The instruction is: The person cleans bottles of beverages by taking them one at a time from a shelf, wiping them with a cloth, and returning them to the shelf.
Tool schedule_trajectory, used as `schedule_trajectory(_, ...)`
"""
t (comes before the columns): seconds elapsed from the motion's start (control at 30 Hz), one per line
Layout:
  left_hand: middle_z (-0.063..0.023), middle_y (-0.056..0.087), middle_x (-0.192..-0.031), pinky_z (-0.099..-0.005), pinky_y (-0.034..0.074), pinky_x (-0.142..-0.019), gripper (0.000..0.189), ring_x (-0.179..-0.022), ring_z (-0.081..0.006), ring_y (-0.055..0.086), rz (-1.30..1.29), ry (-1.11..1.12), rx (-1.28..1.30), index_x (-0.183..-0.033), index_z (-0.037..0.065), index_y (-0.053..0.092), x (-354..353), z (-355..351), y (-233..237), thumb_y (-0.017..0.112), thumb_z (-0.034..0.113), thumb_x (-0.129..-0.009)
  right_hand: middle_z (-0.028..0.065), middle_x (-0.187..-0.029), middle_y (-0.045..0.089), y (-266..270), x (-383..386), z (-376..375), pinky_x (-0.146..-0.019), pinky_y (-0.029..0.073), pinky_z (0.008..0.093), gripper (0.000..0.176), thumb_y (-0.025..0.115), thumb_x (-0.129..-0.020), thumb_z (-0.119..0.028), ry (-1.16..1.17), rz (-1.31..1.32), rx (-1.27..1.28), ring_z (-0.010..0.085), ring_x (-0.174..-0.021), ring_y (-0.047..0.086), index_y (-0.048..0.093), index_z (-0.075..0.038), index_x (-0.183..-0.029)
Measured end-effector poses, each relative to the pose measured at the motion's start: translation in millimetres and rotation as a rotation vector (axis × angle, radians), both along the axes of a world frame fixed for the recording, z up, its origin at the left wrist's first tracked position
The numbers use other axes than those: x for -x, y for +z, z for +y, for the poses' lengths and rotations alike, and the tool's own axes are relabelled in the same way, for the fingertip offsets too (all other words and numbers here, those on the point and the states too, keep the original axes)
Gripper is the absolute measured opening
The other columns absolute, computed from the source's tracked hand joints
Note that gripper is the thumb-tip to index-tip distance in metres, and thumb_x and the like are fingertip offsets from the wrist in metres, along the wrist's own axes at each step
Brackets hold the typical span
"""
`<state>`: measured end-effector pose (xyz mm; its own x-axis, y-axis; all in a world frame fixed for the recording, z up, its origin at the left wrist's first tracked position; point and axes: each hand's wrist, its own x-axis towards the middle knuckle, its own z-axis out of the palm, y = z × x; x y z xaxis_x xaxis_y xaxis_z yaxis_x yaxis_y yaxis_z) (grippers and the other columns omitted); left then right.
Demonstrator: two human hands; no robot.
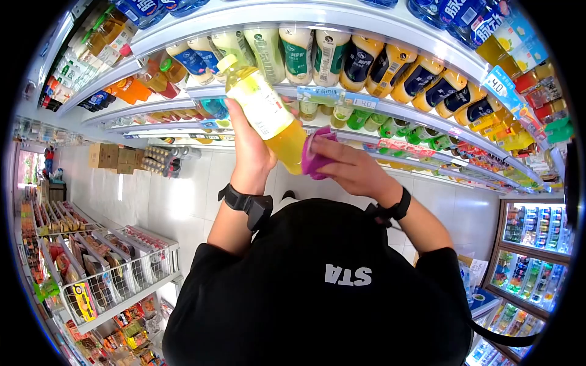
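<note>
A yellow drink bottle [282, 141] with a pale label and a light yellow cap is tilted in front of the shelves, its cap toward the upper left. My left hand [249, 139] is wrapped round its middle, the thumb along the near side. A purple cloth [317, 154] is bunched in my right hand [347, 163] and touches the bottle near its base. The fingers of my right hand are pressed on the cloth. Behind the bottle, a shelf holds a row of upright bottles with white, green, blue and yellow wraps.
Lower shelves [403, 146] carry more bottles. A wire rack [122, 274] of packaged goods is at the lower left, and cardboard boxes [104, 156] sit on the floor at the left. Glass-door coolers [530, 256] line the right side.
</note>
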<state>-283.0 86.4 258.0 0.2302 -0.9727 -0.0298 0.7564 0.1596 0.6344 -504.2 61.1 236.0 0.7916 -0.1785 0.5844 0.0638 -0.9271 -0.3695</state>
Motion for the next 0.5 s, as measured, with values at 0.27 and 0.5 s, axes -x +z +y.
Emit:
schedule_trajectory(0.27,-0.0155,0.058,-0.117,-0.0429,0.057,-0.08,0.061,-0.096,-0.0294,0.067,-0.341,0.079,0.204,-0.134,0.008,0.036,13,-1,-11,0.051,0.054,-0.097,0.0084,-0.125,0.059,0,-25,1,-0.091,0.053,0.0308,0.038,0.041,-0.106,-0.02,0.078,-0.23,-2.077,0.0168,-0.108,0.062,0.045,-0.001,-0.139)
schedule_trajectory(0.5,-0.0106,0.049,-0.132,-0.0318,0.041,-0.101,0.05,-0.118,-0.0174,0.05,-0.458,0.18,0.052,-0.143,0.006,0.029,20,-2,-9,0.042,0.036,-0.106,0.0076,-0.121,0.061,-9,-35,11,-0.084,0.053,0.0265,0.041,0.048,-0.104,-0.021,-0.145,-0.231,-1.731,0.0116,-0.104,0.061,0.046,-0.003,-0.14)
